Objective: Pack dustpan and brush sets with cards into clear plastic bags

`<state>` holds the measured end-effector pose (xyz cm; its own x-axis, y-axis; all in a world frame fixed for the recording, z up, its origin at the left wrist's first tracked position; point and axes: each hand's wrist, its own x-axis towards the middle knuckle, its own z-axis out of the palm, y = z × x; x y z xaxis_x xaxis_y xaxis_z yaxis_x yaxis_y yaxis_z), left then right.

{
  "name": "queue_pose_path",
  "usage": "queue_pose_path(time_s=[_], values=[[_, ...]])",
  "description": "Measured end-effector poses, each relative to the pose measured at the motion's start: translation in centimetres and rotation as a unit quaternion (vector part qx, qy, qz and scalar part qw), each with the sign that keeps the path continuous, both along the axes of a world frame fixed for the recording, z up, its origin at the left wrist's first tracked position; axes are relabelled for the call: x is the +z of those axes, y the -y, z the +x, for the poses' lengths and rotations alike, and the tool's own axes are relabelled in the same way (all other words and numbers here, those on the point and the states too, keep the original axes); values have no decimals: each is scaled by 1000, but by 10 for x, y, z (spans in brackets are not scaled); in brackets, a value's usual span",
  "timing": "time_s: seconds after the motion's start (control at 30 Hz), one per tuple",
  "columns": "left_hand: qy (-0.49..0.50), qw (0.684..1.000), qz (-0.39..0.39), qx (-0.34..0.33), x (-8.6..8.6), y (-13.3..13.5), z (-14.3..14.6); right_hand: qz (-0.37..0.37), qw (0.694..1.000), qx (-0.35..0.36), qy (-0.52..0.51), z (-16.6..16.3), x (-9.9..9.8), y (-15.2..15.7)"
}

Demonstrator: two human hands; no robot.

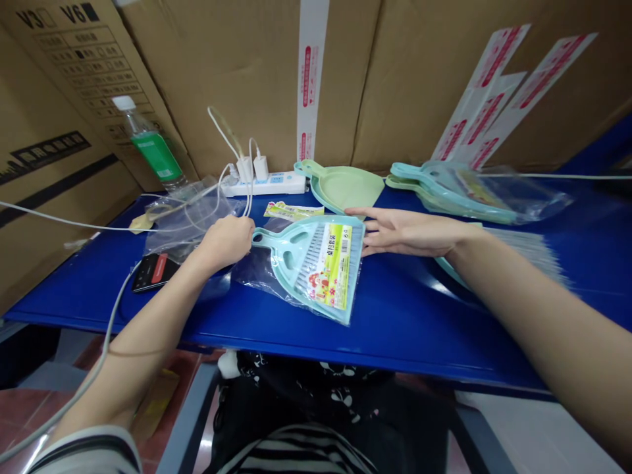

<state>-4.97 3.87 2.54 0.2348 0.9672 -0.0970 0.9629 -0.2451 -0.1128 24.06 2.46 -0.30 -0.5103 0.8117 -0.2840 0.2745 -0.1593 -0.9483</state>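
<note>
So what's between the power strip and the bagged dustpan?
A loose yellow-green paper label, flat on the blue table, between power strip and dustpan; head view shows it.

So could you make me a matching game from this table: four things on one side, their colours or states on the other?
1 bottle
2 phone
3 power strip
4 dustpan

a black, lying flat
b white, chargers plugged in
c pale blue, in a clear bag
d green label, white cap

Pairs: 1-d, 2-a, 3-b, 4-c

Pastels on deep blue!
A light-blue dustpan, its yellow flowered label, a pale-green dustpan, the royal-blue table.
</note>
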Motion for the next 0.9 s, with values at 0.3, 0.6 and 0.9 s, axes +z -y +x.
queue_pose_path(time_s=[0.3,0.6,0.9], values=[[-72,997,14,27,4,2,1,38,997,-15,67,-3,-1,0],[-98,992,56,60,3,0,-1,50,992,22,117,-2,6,4],[-30,992,87,90,3,0,0,74,986,87,121,4,6,4]])
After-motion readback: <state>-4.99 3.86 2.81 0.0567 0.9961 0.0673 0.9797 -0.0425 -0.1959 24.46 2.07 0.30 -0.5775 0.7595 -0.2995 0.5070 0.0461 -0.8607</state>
